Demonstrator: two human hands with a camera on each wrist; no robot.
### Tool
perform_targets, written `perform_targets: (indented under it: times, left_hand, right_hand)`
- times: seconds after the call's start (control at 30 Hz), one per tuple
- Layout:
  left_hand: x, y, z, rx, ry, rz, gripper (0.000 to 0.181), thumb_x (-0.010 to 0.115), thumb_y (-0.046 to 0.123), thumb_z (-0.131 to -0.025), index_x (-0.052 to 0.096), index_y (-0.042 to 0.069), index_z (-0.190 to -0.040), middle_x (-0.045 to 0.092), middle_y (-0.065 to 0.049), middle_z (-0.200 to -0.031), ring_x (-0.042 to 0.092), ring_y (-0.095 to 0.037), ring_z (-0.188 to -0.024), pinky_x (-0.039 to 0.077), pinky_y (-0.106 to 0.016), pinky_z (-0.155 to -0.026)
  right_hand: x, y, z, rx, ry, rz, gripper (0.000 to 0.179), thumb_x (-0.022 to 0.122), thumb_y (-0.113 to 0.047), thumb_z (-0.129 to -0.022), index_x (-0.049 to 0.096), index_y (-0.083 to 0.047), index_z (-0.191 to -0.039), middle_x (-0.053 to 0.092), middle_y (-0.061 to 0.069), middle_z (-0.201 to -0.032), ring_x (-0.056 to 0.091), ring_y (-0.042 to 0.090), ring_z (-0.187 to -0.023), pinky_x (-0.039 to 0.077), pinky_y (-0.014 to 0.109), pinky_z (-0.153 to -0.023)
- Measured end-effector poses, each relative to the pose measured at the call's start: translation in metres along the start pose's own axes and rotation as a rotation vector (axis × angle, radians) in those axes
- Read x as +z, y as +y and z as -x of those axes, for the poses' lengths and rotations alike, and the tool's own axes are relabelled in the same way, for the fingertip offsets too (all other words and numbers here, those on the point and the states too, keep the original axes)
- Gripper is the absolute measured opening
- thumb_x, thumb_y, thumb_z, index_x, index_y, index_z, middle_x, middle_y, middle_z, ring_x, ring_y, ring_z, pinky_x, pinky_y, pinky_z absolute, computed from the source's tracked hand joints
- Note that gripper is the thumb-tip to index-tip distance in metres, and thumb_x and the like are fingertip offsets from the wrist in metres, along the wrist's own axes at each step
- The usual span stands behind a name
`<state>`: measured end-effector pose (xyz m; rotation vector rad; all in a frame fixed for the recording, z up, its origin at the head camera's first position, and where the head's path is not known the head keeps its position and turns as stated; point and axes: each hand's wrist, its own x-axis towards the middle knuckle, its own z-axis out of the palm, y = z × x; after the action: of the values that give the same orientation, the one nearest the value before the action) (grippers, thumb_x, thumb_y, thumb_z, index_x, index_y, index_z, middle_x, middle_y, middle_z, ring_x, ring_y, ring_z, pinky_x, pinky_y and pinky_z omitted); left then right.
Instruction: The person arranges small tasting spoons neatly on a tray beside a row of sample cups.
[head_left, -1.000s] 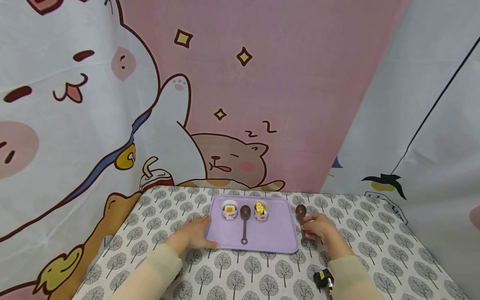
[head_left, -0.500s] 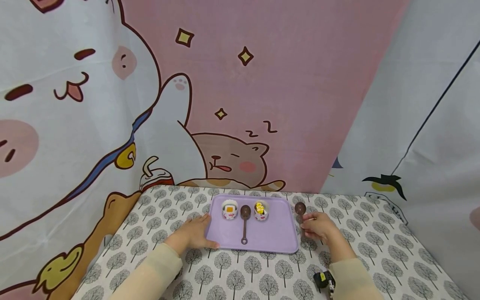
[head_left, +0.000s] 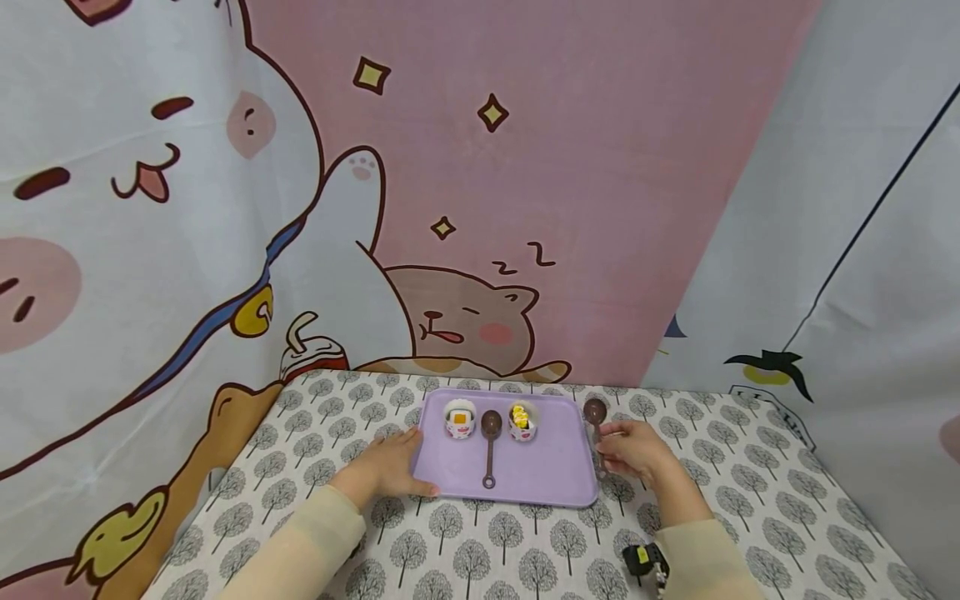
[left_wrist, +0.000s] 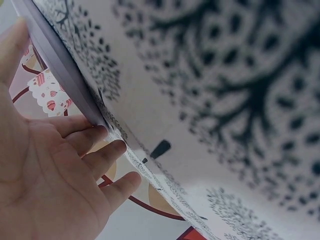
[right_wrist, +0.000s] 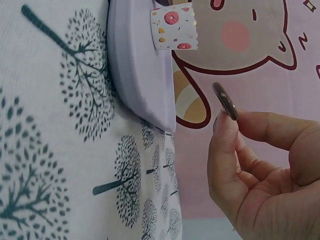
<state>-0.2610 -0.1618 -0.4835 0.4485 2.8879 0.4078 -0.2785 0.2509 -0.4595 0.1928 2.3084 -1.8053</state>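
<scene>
My right hand pinches a brown spoon by its handle, between thumb and fingertips, with the round bowl pointing away from me. The spoon is at the right edge of a lilac tray, its bowl close to the rim; in the right wrist view the handle end shows above the fingertips, raised off the cloth. On the tray's left edge rests my left hand, fingers spread along the side and thumb at the front corner. A second brown spoon lies on the tray.
Two small printed paper cups stand on the tray: one holds something white with an orange square, the other something yellow and white. Tree-patterned cloth covers the table. A cartoon curtain hangs behind.
My right hand has raised the spoon and shifted it slightly left, so that its bowl is nearer the tray's edge. The left hand and tray have stayed put.
</scene>
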Motion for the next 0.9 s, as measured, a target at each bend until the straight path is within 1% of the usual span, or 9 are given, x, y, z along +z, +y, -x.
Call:
perform_targets:
  times: [0.3,0.63,0.73,0.9]
  left_hand:
    - [-0.001,0.001,0.0,-0.004,-0.003,0.01,0.117,0.075,0.069,-0.072,0.032,-0.005,-0.153,0.032,-0.021,-0.159,0.031,-0.043,-0.145,0.021,-0.061,-0.118]
    - [-0.001,0.0,-0.001,-0.008,-0.017,-0.002,0.117,0.074,0.07,-0.073,0.032,-0.004,-0.153,0.031,-0.02,-0.16,0.031,-0.043,-0.145,0.021,-0.06,-0.119]
    - [-0.001,0.0,-0.001,-0.007,-0.017,-0.002,0.117,0.074,0.07,-0.073,0.032,-0.005,-0.153,0.031,-0.02,-0.16,0.031,-0.043,-0.145,0.021,-0.061,-0.119]
    - [-0.001,0.0,0.0,-0.006,-0.018,-0.003,0.117,0.073,0.07,-0.074,0.031,-0.005,-0.153,0.031,-0.02,-0.16,0.031,-0.043,-0.145,0.021,-0.061,-0.118]
  right_hand:
    - [0.006,-0.004,0.003,-0.015,-0.023,-0.005,0.038,0.063,0.01,-0.088,0.05,0.017,-0.123,0.062,0.01,-0.083,0.061,0.015,-0.066,0.059,0.025,-0.062]
    - [0.017,-0.005,-0.003,-0.023,-0.027,-0.039,0.04,0.063,0.011,-0.087,0.051,0.018,-0.124,0.062,0.008,-0.078,0.061,0.014,-0.064,0.059,0.024,-0.06]
    - [0.021,-0.006,-0.003,-0.02,-0.029,-0.036,0.041,0.064,0.012,-0.086,0.051,0.018,-0.124,0.063,0.011,-0.08,0.061,0.014,-0.063,0.059,0.024,-0.06]
    - [0.026,-0.007,-0.004,-0.014,-0.037,-0.017,0.039,0.065,0.011,-0.086,0.053,0.017,-0.123,0.062,0.01,-0.08,0.06,0.014,-0.064,0.058,0.024,-0.06]
